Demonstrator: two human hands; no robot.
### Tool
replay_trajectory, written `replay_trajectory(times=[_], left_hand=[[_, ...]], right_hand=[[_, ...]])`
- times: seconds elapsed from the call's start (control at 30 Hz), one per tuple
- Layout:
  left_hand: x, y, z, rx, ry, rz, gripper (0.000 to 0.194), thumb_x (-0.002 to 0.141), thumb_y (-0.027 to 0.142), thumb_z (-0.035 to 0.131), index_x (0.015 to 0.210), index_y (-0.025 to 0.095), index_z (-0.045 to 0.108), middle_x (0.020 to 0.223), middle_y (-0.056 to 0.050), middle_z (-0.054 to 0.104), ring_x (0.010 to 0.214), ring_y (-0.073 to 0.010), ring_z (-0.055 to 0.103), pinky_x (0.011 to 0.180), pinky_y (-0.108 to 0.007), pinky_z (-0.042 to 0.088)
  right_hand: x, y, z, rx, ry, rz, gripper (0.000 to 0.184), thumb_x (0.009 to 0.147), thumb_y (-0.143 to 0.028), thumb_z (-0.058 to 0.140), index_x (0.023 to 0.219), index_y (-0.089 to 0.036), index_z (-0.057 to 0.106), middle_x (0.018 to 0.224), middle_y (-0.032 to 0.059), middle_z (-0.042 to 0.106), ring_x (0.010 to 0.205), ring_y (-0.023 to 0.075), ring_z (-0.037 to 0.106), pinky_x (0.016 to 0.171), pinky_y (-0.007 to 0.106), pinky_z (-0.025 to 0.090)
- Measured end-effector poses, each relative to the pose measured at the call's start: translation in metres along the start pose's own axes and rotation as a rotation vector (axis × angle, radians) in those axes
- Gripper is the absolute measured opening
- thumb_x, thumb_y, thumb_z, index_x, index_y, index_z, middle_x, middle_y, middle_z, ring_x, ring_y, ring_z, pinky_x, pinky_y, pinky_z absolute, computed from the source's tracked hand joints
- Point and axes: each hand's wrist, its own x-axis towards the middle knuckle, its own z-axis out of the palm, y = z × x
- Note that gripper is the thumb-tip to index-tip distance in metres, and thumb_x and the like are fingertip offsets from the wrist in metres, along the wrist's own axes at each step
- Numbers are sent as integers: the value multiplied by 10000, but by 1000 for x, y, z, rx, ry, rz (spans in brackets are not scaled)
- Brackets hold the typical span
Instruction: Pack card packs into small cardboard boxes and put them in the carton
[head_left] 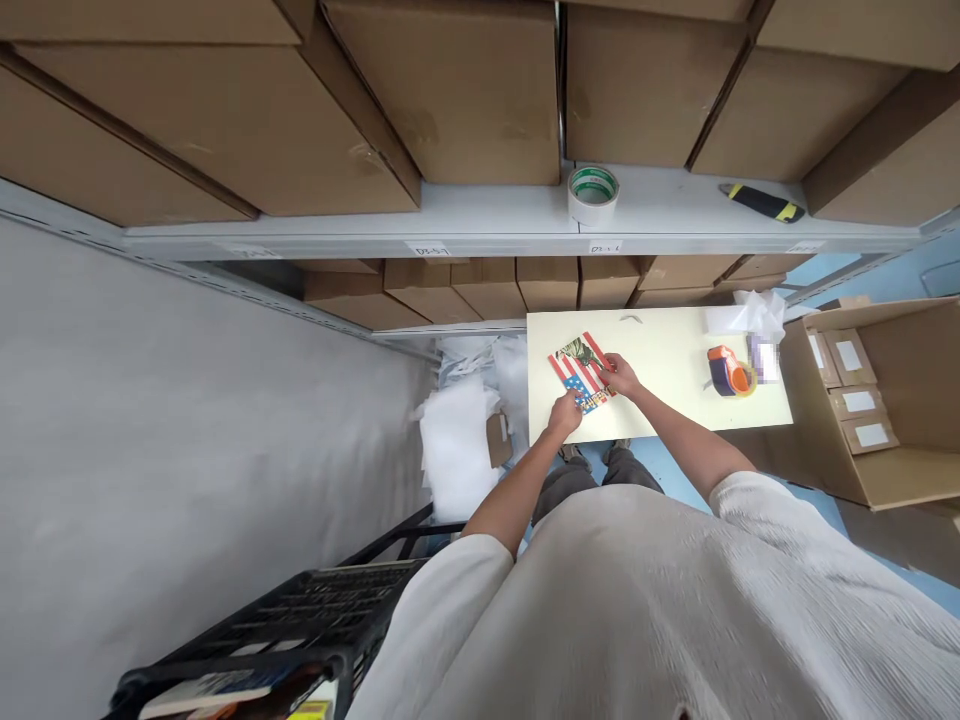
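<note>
Holding a flag-printed card point(581, 372) between left hand point(564, 414) and right hand point(619, 375)

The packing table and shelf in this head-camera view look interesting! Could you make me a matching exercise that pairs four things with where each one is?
Things:
1. Tape roll
2. Tape dispenser
3. Flag-printed card
4. Black plastic crate

Places:
A. Held by the left hand and right hand
B. Low at the view's left, beside the person
C. On the cream table top
D. On the white metal shelf

Pairs: 1-D, 2-C, 3-A, 4-B
</note>
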Motion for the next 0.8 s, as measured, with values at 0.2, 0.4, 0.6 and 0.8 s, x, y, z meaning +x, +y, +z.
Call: replay_trajectory(times=[0.2, 0.4, 0.6, 0.8], left_hand=[[23, 7, -26, 127, 28, 97, 417, 1007, 156, 576, 1396, 230, 705, 1440, -113, 729, 1344, -285, 664, 1153, -373, 507], [60, 31, -55, 271, 89, 152, 513, 972, 157, 572, 1478, 218, 626, 1612, -149, 579, 1518, -310, 513, 1242, -423, 432], [81, 28, -56, 340, 23, 121, 666, 911, 186, 676, 1555, 174, 508, 1767, -237, 363, 1662, -382, 300, 1336, -550, 252], [78, 12, -50, 308, -36, 80, 759, 882, 250, 751, 1584, 177, 473, 1801, -230, 306, 1674, -401, 281, 1319, -505, 311]], right_hand=[[-7, 5, -7, -139, 100, -2, 455, 879, -264, 664, 1333, -228, 674, 1454, 126, 701, 1314, 303, 677, 1074, 399, 577], [-44, 25, -9, -162, 16, 202, 295, 869, -218, 646, 1159, -251, 601, 1004, 61, 757, 943, 276, 739, 833, 378, 583], [-57, 29, 1, 25, -25, 189, 336, 836, -241, 670, 1155, -268, 568, 924, -5, 735, 922, 233, 750, 791, 335, 590], [-31, 6, 1, 28, 3, 243, 401, 842, -312, 765, 1214, -240, 635, 995, 54, 797, 996, 271, 779, 810, 340, 612]])
